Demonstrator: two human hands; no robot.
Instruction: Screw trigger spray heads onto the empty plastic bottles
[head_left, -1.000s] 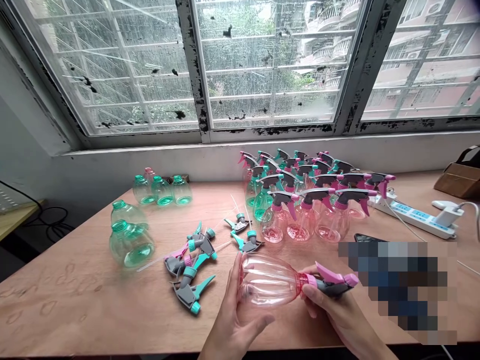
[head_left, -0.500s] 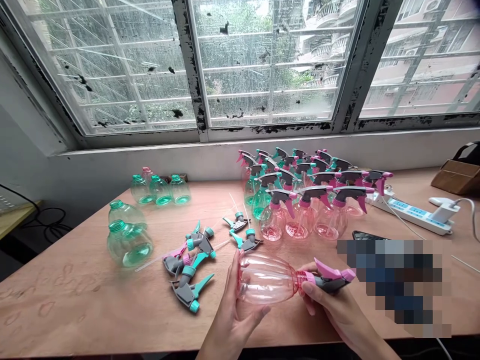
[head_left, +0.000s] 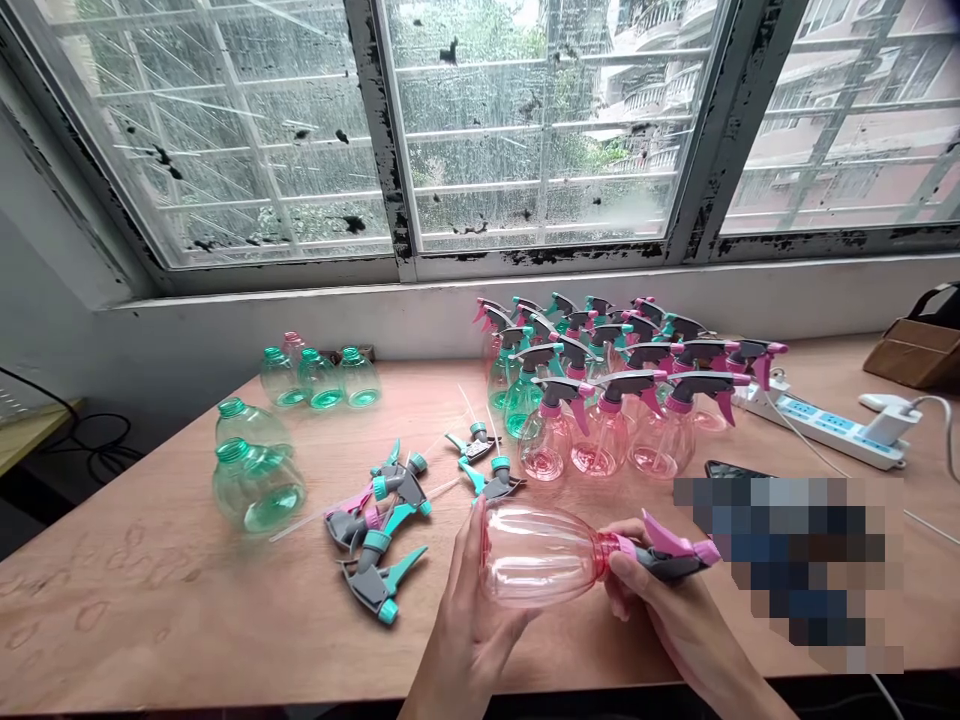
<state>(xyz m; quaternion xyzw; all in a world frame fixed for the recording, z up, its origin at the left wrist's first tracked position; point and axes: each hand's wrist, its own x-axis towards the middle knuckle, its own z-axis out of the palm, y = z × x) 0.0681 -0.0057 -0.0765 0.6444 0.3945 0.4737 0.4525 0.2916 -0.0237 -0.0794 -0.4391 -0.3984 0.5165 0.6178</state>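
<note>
Lying sideways in the air above the table's front is a clear pink spray bottle [head_left: 544, 555]. My left hand [head_left: 476, 610] is wrapped round its base end. At the neck, the fingers of my right hand [head_left: 652, 590] pinch the pink collar of the grey-and-pink trigger sprayer [head_left: 675, 555], which sits on the bottle's mouth; whether it is fully tightened I cannot tell. Left of my left hand lies a heap of loose trigger sprayers [head_left: 382, 535], mostly grey and teal with one pink. Two more teal sprayers [head_left: 495, 480] lie just behind the bottle.
Several assembled spray bottles [head_left: 600, 440], pink and green, stand in rows at the back. Green bottles without sprayers [head_left: 259, 490] stand at the left. At the right are a white power strip [head_left: 832, 430], a phone [head_left: 739, 469], a blurred-out patch and a brown box [head_left: 915, 345].
Both hands and the bottle have shifted slightly to the right. The sprayer's trigger has turned a little in my right hand. Everything else on the table stays put.
</note>
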